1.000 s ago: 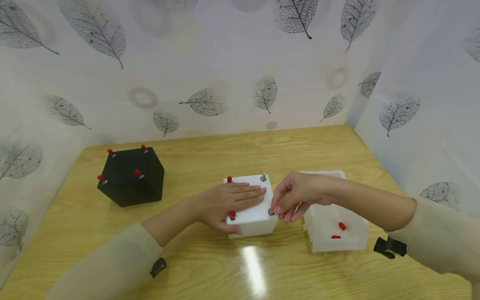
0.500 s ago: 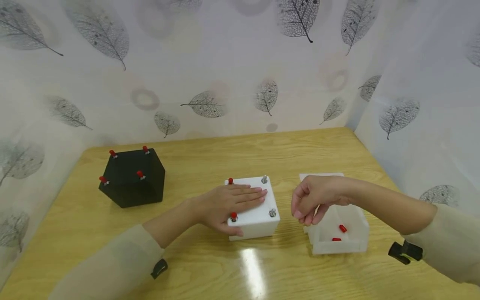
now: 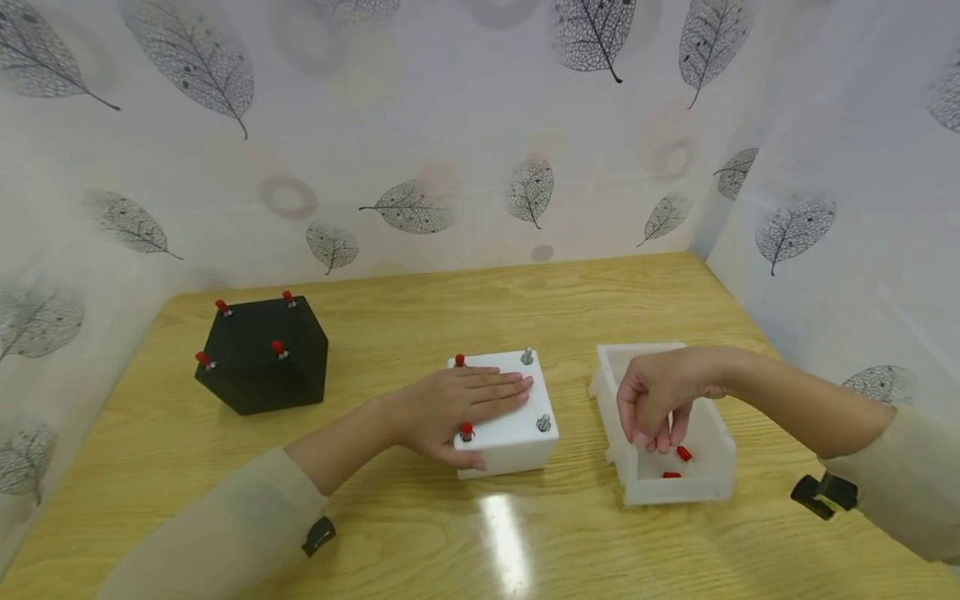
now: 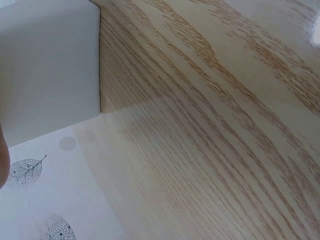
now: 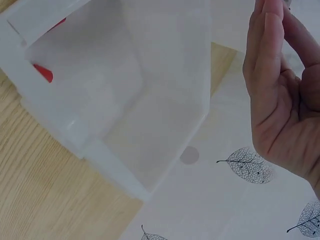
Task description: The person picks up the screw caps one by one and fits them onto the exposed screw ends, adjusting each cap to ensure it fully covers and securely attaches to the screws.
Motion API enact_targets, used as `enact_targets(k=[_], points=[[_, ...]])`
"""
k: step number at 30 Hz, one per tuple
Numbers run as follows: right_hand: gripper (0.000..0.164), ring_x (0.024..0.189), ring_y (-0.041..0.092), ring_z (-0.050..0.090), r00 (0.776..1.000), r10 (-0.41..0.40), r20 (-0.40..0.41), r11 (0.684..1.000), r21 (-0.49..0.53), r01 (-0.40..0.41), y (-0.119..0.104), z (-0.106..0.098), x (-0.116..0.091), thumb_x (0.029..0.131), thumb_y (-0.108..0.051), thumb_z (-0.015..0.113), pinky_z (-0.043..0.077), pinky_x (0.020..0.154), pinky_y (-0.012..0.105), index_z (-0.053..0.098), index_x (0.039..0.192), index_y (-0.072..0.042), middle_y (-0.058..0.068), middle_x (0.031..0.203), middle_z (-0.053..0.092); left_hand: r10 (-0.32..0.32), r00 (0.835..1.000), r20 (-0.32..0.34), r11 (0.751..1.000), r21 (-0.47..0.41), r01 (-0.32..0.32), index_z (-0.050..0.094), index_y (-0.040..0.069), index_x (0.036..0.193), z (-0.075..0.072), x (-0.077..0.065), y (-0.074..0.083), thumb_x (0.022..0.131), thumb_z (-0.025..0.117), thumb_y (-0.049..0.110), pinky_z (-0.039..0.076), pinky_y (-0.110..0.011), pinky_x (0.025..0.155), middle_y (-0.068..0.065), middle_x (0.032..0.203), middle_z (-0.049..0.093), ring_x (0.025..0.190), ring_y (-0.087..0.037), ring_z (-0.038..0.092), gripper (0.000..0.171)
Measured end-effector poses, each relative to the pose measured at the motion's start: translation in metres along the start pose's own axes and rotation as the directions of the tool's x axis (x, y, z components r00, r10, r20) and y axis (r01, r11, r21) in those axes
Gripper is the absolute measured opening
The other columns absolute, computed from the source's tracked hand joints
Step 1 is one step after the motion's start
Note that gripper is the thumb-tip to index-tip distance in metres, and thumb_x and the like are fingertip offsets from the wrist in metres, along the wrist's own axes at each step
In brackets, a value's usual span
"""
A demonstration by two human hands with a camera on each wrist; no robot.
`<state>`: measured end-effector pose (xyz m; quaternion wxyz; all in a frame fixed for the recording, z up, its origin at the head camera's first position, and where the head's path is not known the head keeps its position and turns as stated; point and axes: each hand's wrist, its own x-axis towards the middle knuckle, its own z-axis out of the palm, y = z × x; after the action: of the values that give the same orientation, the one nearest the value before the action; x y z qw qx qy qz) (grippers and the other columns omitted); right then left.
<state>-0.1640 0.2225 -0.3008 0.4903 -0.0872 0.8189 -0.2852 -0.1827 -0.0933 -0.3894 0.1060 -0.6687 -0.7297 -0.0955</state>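
Observation:
A white box stands mid-table, and my left hand lies flat on its top with the fingers straight. On the box's left corners are red caps, one at the front and one at the back. Bare metal bolts stick up at the right corners, front bolt and back bolt. Over the translucent white bin hovers my right hand, fingers pointing down and nothing visible in them. Two red caps lie in the bin below the fingertips.
At the left of the wooden table stands a black box with red caps on its top corners. A leaf-patterned sheet hangs behind the table and along its sides.
My right hand has left the front right bolt of the white box and moved right, over the bin. The left hand stays in place on the white box.

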Motion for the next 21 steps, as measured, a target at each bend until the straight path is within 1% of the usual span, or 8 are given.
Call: enact_targets(k=[5, 10, 17, 21], points=[[0.006, 0.054, 0.011, 0.063, 0.999, 0.038, 0.017, 0.998, -0.051, -0.037, 0.010, -0.010, 0.004, 0.073, -0.002, 0.073, 0.056, 0.054, 0.025, 0.069, 0.075, -0.006, 0.008, 0.068, 0.069, -0.001, 1.000, 0.000, 1.000, -0.003, 0.001, 0.035, 0.002, 0.145, -0.001, 0.000, 0.000, 0.090, 0.046, 0.057, 0.024, -0.033, 0.116, -0.011, 0.151, 0.035, 0.139, -0.024, 0.032, 0.078], [0.007, 0.053, 0.010, 0.063, 0.997, 0.080, -0.004, 0.991, -0.112, -0.080, 0.019, -0.018, 0.010, 0.072, 0.000, 0.070, 0.055, 0.052, 0.024, 0.068, 0.075, -0.006, 0.007, 0.066, 0.068, 0.003, 1.000, -0.003, 1.000, -0.014, -0.003, 0.036, 0.001, 0.144, -0.001, 0.000, 0.000, 0.091, 0.045, 0.057, 0.025, -0.033, 0.115, -0.012, 0.151, 0.035, 0.139, -0.024, 0.034, 0.078], [0.007, 0.051, 0.009, 0.062, 0.991, 0.123, -0.044, 0.972, -0.198, -0.129, 0.028, -0.022, 0.020, 0.073, -0.001, 0.068, 0.053, 0.049, 0.022, 0.067, 0.076, -0.008, 0.005, 0.063, 0.067, -0.003, 1.000, -0.002, 1.000, -0.001, 0.003, 0.035, 0.002, 0.145, 0.000, 0.000, 0.001, 0.089, 0.050, 0.055, 0.025, -0.033, 0.115, -0.011, 0.150, 0.036, 0.139, -0.025, 0.034, 0.079], [0.007, 0.051, 0.009, 0.062, 0.989, 0.137, -0.063, 0.948, -0.281, -0.149, 0.030, -0.020, 0.025, 0.073, -0.001, 0.068, 0.054, 0.050, 0.023, 0.068, 0.073, -0.008, 0.004, 0.061, 0.067, -0.007, 1.000, -0.001, 1.000, 0.003, 0.007, 0.035, 0.002, 0.145, 0.000, 0.000, 0.000, 0.089, 0.049, 0.056, 0.025, -0.033, 0.115, -0.011, 0.150, 0.035, 0.139, -0.024, 0.033, 0.079]])
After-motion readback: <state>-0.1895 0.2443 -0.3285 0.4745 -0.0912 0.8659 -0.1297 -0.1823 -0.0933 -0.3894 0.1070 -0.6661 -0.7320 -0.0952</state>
